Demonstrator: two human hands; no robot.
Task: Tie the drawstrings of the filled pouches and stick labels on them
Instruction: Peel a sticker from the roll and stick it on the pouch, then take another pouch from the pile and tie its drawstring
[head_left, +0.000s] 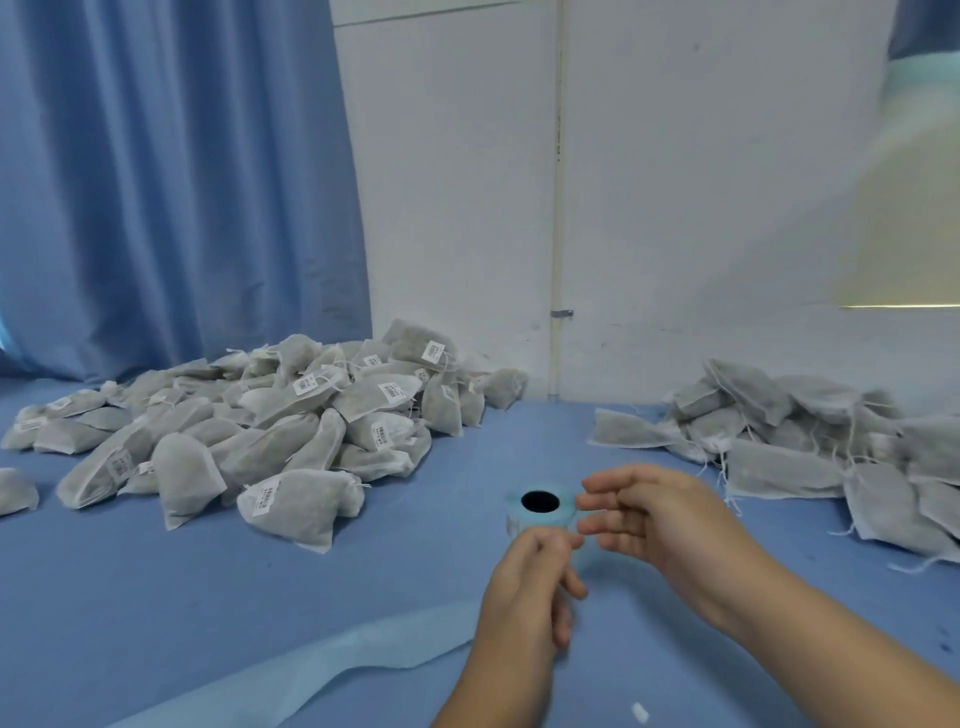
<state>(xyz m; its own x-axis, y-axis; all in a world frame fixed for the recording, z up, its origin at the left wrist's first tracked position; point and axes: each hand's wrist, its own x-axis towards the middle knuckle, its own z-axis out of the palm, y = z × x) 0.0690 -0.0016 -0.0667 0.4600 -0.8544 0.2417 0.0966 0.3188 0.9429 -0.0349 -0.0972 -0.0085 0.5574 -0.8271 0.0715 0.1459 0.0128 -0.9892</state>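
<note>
Head: left hand (530, 592), right hand (665, 525), one label roll (517, 517), two pouch piles (249, 431) (810, 441).

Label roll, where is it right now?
Head view, just right of centre: the label roll sits on the table, just beyond the left hand and beside the right hand.

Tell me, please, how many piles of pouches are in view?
2: the left pile, many of its pouches labelled, and the right pile, which runs out of frame, so more may be hidden.
</note>
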